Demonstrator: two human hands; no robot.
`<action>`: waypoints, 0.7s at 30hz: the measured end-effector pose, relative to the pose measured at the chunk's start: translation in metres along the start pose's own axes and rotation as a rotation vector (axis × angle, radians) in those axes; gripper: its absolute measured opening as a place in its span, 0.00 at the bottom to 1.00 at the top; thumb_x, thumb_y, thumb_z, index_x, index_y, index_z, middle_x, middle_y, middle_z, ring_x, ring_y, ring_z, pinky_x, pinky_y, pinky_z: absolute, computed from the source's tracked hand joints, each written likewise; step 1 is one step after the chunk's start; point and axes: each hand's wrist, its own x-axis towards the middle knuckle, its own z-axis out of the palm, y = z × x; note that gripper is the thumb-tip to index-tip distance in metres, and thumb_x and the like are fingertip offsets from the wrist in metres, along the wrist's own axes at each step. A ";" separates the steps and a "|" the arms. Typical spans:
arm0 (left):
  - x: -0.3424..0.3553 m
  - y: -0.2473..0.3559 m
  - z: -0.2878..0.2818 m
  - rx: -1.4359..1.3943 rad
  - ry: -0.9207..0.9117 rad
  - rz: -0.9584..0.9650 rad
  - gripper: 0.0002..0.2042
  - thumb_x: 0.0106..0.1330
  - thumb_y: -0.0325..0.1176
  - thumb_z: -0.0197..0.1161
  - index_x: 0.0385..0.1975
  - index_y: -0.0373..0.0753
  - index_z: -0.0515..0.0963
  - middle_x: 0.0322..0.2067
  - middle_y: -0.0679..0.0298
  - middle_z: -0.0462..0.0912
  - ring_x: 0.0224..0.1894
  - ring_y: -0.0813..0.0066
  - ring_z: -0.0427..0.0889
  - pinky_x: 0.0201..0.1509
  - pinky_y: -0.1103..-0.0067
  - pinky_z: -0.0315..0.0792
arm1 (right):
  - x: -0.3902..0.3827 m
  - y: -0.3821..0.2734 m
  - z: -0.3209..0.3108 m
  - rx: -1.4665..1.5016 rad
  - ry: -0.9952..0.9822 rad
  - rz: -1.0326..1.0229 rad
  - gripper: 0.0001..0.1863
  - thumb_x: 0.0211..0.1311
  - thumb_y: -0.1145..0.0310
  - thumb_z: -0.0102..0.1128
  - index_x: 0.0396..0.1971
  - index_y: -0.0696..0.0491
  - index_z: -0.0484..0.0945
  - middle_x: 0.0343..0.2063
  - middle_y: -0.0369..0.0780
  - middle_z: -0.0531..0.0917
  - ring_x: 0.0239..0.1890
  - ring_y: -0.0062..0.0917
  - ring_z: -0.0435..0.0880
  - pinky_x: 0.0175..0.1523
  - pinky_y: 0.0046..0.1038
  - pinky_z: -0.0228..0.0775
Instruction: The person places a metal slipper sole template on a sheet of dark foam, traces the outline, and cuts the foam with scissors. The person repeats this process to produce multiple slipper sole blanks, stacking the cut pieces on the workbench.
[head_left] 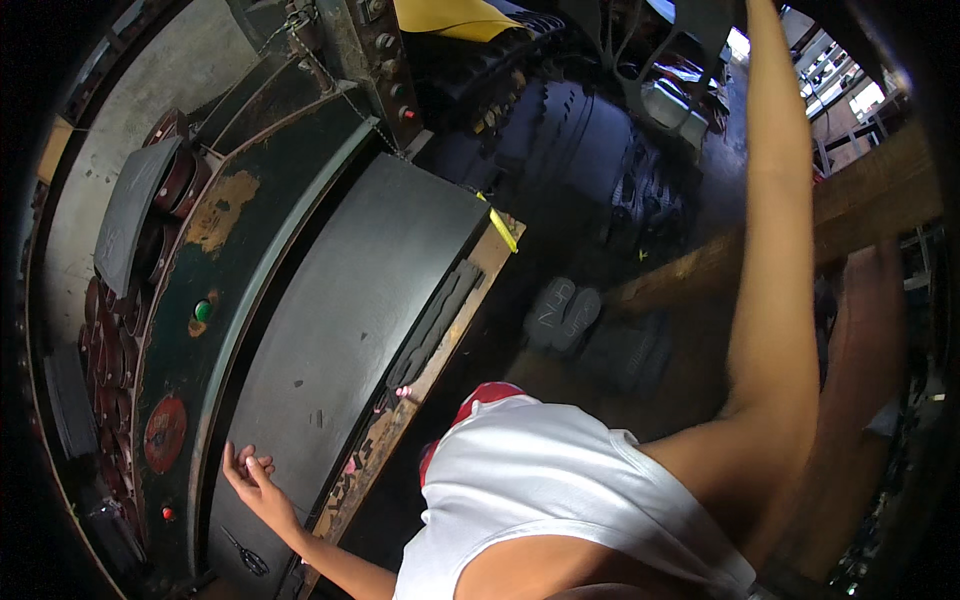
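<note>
My left hand (257, 485) is over the near end of a long dark grey sheet-like surface (340, 300) on the machine bed. Its fingers are loosely curled and apart, with nothing between them. Just below it on the same surface lies a pair of black-handled scissors (247, 553). My right arm (777, 250) stretches upward, and its hand is beyond the top edge of the picture. Dark cut strips (435, 325) lie stacked along the bed's right side.
A worn dark green machine beam (250, 200) with a green button (203, 311) and a red button (168, 514) runs along the left. Behind it are dark red strap-like pieces (110, 350). A wooden edge (400, 410) borders the bed. Dark sole-shaped pieces (562, 312) lie to the right.
</note>
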 end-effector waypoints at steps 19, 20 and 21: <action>0.137 0.078 0.041 0.050 0.062 0.088 0.16 0.77 0.35 0.60 0.58 0.36 0.74 0.30 0.63 0.81 0.30 0.80 0.79 0.35 0.80 0.73 | -0.628 0.005 -0.194 0.331 -1.495 0.423 0.21 0.71 0.71 0.60 0.61 0.60 0.76 0.55 0.48 0.77 0.59 0.37 0.78 0.65 0.38 0.71; 0.170 0.078 0.043 -0.108 0.119 -0.009 0.20 0.78 0.44 0.58 0.59 0.34 0.73 0.32 0.63 0.83 0.29 0.79 0.80 0.33 0.80 0.74 | -0.635 -0.019 -0.211 0.422 -1.443 0.482 0.21 0.71 0.72 0.60 0.62 0.59 0.75 0.56 0.47 0.75 0.60 0.37 0.77 0.65 0.38 0.71; 0.204 0.079 0.039 -0.140 0.100 -0.205 0.28 0.77 0.55 0.55 0.60 0.33 0.72 0.36 0.60 0.85 0.28 0.76 0.81 0.32 0.78 0.76 | -0.641 -0.041 -0.231 0.454 -1.410 0.581 0.21 0.71 0.73 0.60 0.62 0.58 0.75 0.58 0.46 0.72 0.61 0.36 0.76 0.64 0.38 0.71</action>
